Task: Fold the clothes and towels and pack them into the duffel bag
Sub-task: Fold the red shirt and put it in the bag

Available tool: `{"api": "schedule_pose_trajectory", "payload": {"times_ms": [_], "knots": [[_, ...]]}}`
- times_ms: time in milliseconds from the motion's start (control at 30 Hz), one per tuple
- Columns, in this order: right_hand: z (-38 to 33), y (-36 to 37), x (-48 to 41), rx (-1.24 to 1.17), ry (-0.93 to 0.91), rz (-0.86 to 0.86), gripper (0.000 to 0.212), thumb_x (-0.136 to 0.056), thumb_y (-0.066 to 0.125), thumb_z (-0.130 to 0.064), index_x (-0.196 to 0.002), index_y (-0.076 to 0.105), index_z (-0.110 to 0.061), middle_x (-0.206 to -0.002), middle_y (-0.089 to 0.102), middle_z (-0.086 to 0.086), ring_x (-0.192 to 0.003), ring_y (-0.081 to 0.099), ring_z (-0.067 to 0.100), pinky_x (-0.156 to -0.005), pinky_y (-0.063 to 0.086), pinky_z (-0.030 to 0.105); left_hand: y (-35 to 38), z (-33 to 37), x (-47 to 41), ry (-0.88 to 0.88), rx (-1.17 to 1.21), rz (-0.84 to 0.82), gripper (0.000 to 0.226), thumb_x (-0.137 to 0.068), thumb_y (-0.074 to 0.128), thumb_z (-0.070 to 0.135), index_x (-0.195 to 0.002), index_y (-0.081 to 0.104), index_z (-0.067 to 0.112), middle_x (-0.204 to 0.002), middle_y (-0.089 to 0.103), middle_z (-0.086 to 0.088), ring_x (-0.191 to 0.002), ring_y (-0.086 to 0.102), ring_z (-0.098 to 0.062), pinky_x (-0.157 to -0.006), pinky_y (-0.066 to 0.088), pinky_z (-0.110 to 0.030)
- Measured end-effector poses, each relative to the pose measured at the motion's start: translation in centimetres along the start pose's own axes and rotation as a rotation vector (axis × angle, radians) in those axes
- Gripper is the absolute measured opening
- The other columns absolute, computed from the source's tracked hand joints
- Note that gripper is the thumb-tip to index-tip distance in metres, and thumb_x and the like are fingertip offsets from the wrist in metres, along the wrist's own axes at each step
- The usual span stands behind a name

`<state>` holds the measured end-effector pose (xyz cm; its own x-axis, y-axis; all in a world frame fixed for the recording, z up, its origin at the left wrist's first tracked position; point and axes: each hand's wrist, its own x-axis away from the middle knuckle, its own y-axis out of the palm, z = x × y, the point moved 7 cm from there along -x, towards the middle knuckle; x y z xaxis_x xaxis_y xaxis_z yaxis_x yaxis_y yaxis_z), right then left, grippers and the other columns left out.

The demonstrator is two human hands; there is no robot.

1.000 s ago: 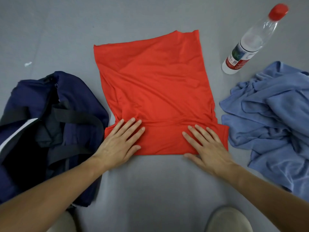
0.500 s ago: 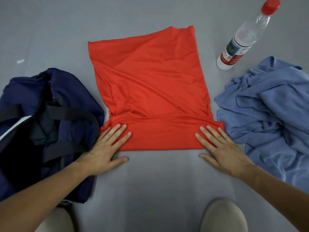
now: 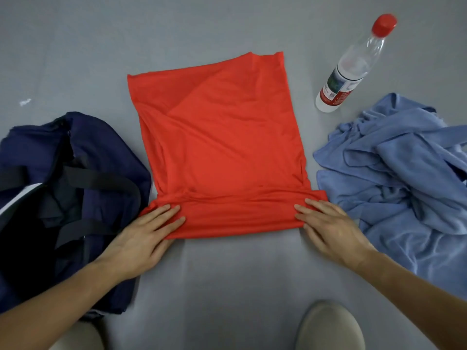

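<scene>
Left grip: the left hand (image 3: pixel 147 236) pinches the near left corner of the red thin jersey garment (image 3: pixel 219 137), with the fingers on top and the thumb under the folded band.
Right grip: the right hand (image 3: pixel 331 228) lays straight fingers on the right end of the same band. The thumb is at the near edge, and I cannot tell if it goes under.
Garment: it lies flat on the grey floor (image 3: pixel 227 281) with its sides folded in and its near end turned up into a narrow band.
Step in hand: probably the next lengthwise fold, away from the person.
Doing it well: take both corners equally, lift low, and keep the band straight so the soft cloth does not slide. Lay it down, then smooth outward.
Bag: the navy fabric duffel bag (image 3: pixel 101 152) lies open just left of the garment, with black straps across its mouth.
Waiting: a crumpled heap of light blue cloth (image 3: pixel 404 185) lies just right of the garment.
Floor and room: a clear plastic bottle with a red cap (image 3: pixel 351 69) stands beyond the heap. A small white scrap (image 3: pixel 25 101) lies far left.
</scene>
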<state>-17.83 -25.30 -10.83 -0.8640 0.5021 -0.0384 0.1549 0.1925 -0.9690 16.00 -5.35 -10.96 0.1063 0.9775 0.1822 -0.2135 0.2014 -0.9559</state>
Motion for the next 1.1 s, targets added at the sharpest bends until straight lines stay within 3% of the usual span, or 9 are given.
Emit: {"api": "schedule_pose_trajectory", "payload": {"times_ms": [100, 200, 300, 467, 600, 667, 733, 967, 1100], "knots": [[0.5, -1.2, -1.6, 0.004, 0.02, 0.013, 0.038, -0.095, 0.042, -0.029, -0.112, 0.074, -0.017, -0.12, 0.072, 0.001, -0.118, 0.063, 0.026, -0.104, 0.045, 0.045, -2.1, -0.5, -0.5, -0.081, 0.101, 0.049, 0.05, -0.1, 0.038, 0.041, -0.144, 0.054, 0.023, -0.15, 0.05, 0.004, -0.138, 0.047, -0.016, -0.117, 0.032, -0.03], [2.0, -3.5, -6.3, -0.004, 0.181, 0.048, 0.031, -0.094, 0.041, -0.031, -0.107, 0.065, -0.017, -0.09, 0.072, 0.01, -0.083, 0.068, 0.036, -0.079, 0.05, 0.043, -6.1, -3.1, -4.6, -0.286, 0.154, 0.216, 0.043, -0.098, 0.042, 0.042, -0.126, 0.067, 0.022, -0.124, 0.07, 0.002, -0.112, 0.067, -0.021, -0.091, 0.054, -0.034], [3.6, -6.0, -11.2, 0.045, 0.266, 0.157, 0.028, -0.099, 0.042, -0.034, -0.109, 0.061, -0.018, -0.087, 0.072, 0.011, -0.072, 0.068, 0.039, -0.06, 0.05, 0.041, -9.3, -5.8, -8.9, -0.373, 0.088, 0.322, 0.027, -0.101, 0.055, 0.036, -0.115, 0.07, 0.019, -0.102, 0.075, -0.011, -0.092, 0.07, -0.036, -0.077, 0.056, -0.043], [7.1, -4.9, -17.2, 0.043, 0.397, 0.118, 0.042, -0.102, 0.047, -0.029, -0.142, 0.051, -0.016, -0.135, 0.059, 0.016, -0.118, 0.057, 0.042, -0.094, 0.047, 0.05, -9.7, -9.0, -13.5, -0.38, -0.138, 0.356, 0.041, -0.103, 0.046, 0.033, -0.133, 0.059, 0.01, -0.12, 0.065, -0.019, -0.106, 0.06, -0.044, -0.093, 0.048, -0.051], [3.5, 0.8, -16.1, 0.093, 0.139, -0.153, 0.071, -0.098, 0.021, -0.06, -0.157, 0.027, -0.021, -0.164, 0.024, 0.011, -0.151, 0.021, 0.033, -0.121, 0.021, 0.052, -3.8, -5.6, -14.5, -0.236, -0.061, 0.127, 0.057, -0.103, 0.025, 0.043, -0.156, 0.03, 0.023, -0.16, 0.034, -0.011, -0.148, 0.029, -0.032, -0.122, 0.022, -0.047], [2.9, 3.1, -13.7, 0.134, 0.124, -0.293, 0.082, -0.092, 0.011, -0.073, -0.16, 0.008, -0.028, -0.168, 0.007, 0.003, -0.155, 0.002, 0.025, -0.124, 0.005, 0.05, -0.5, -5.6, -12.9, -0.335, -0.015, -0.016, 0.066, -0.099, 0.01, 0.06, -0.159, 0.003, 0.034, -0.167, -0.003, -0.001, -0.155, -0.002, -0.021, -0.125, 0.003, -0.043], [2.9, 3.4, -12.0, 0.136, 0.118, -0.292, 0.086, -0.091, 0.015, -0.079, -0.161, 0.005, -0.029, -0.168, 0.003, 0.001, -0.155, -0.002, 0.023, -0.124, 0.003, 0.051, 0.8, -5.3, -11.1, -0.359, -0.016, -0.025, 0.069, -0.097, 0.006, 0.067, -0.158, -0.007, 0.037, -0.165, -0.016, 0.002, -0.153, -0.015, -0.016, -0.125, -0.003, -0.042], [-0.6, 3.6, -3.7, 0.082, 0.025, -0.268, 0.082, -0.095, 0.035, -0.07, -0.161, 0.013, -0.027, -0.168, 0.008, 0.004, -0.155, 0.001, 0.025, -0.123, 0.008, 0.051, 2.0, -0.5, -3.8, -0.19, -0.027, -0.11, 0.089, -0.092, 0.03, 0.077, -0.16, 0.0, 0.029, -0.168, -0.011, -0.005, -0.154, -0.011, -0.023, -0.123, -0.001, -0.045], [-0.9, 2.9, 1.6, 0.052, -0.037, -0.168, 0.064, -0.1, 0.043, -0.049, -0.156, 0.031, -0.022, -0.164, 0.025, 0.005, -0.152, 0.022, 0.025, -0.119, 0.026, 0.048, 2.3, -0.3, -0.6, -0.126, -0.072, -0.158, 0.088, -0.095, 0.034, 0.072, -0.161, -0.002, 0.026, -0.168, -0.012, -0.003, -0.155, -0.01, -0.023, -0.122, -0.001, -0.044]]}}
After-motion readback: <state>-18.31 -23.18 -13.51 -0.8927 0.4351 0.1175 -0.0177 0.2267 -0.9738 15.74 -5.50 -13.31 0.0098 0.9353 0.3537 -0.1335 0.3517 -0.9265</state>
